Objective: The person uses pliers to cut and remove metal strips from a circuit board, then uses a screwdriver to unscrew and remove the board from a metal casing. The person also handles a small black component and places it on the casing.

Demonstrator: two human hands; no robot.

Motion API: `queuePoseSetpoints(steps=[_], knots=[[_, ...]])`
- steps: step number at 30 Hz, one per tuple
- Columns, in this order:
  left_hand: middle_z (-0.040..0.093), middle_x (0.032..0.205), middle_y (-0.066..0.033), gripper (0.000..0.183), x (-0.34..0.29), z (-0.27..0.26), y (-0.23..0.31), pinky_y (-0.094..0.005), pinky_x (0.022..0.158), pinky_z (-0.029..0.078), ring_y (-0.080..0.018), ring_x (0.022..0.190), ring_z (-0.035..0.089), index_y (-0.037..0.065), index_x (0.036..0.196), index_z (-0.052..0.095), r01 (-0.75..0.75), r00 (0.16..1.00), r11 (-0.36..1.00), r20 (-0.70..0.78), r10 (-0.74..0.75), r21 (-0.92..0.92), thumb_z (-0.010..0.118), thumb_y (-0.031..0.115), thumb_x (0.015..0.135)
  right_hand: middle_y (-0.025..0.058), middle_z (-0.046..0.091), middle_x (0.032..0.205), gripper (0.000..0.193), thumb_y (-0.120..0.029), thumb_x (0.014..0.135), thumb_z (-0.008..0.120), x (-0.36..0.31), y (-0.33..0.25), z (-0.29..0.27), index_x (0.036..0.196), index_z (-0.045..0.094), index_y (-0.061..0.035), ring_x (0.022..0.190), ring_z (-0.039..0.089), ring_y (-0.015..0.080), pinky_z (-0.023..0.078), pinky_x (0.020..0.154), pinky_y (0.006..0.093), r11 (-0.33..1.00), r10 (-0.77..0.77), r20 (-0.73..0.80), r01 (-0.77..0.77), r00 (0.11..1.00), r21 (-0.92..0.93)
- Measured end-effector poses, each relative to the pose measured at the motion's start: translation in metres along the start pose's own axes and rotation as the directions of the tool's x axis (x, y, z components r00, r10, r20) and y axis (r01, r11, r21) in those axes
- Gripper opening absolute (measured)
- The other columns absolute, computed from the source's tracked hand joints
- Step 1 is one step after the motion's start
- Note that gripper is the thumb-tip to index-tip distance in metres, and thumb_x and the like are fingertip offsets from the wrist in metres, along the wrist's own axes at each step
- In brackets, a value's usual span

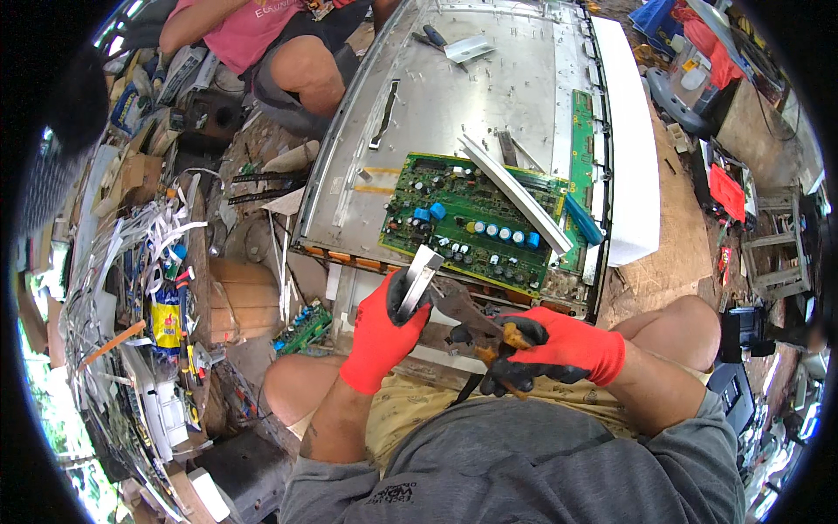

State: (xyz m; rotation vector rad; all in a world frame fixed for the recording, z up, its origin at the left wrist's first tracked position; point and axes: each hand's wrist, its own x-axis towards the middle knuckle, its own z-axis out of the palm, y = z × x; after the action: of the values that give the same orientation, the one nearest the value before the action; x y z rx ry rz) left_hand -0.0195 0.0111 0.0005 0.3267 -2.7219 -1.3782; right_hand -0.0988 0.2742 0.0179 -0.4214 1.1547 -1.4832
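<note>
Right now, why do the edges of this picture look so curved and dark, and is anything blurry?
Head view: the fisheye lens bends the metal panel near the rim and leaves black corners; even daylight, mild glare on the panel; the left hand and right hand look sharp, the rim clutter soft.

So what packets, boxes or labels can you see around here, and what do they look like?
Snack packet: in the clutter at left, a crinkly pouch, yellow and blue.
Cardboard box: right of that packet, plain brown, taped.
White panel: long white slab along the right edge of the opened metal screen back.
Red flat packet: far right, rectangular, bright red.
</note>
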Motion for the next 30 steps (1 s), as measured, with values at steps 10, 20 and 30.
queuePoseSetpoints(steps=[10,20,30], knots=[[0.07,0.106,-0.0142,0.05,-0.001,0.0,-0.004,-0.0323,0.085,0.052,-0.0195,0.095,0.067,0.002,0.127,0.058,-0.053,0.999,0.998,0.011,0.053,-0.04,0.071,0.003,0.078,0.0012,0.068,0.09,0.023,-0.02,0.091,0.071,0.006,0.019,-0.012,0.105,0.065,-0.0021,0.079,0.06,0.0063,0.047,0.064,0.0232,0.981,0.03,0.242,-0.075,0.97,0.177],[0.07,0.11,-0.014,0.053,-0.003,-0.001,-0.011,-0.0337,0.088,0.052,-0.0212,0.1,0.068,0.001,0.128,0.058,-0.092,0.995,0.993,0.028,0.094,-0.075,0.072,0.005,0.077,-0.0002,0.068,0.09,0.025,-0.018,0.09,0.072,0.006,0.025,-0.01,0.108,0.064,-0.0028,0.078,0.061,0.0059,0.046,0.062,0.0218,0.961,0.028,0.27,-0.1,0.962,0.257],[0.069,0.113,-0.0112,0.057,-0.003,-0.002,-0.009,-0.0313,0.091,0.051,-0.0168,0.103,0.065,0.0,0.132,0.057,-0.072,0.994,0.973,0.06,0.087,-0.221,0.071,0.002,0.077,-0.003,0.061,0.087,0.028,-0.02,0.093,0.07,0.003,0.016,0.001,0.114,0.062,-0.0045,0.068,0.051,0.0034,0.041,0.057,0.0209,0.895,0.082,0.17,-0.148,0.982,0.42]])
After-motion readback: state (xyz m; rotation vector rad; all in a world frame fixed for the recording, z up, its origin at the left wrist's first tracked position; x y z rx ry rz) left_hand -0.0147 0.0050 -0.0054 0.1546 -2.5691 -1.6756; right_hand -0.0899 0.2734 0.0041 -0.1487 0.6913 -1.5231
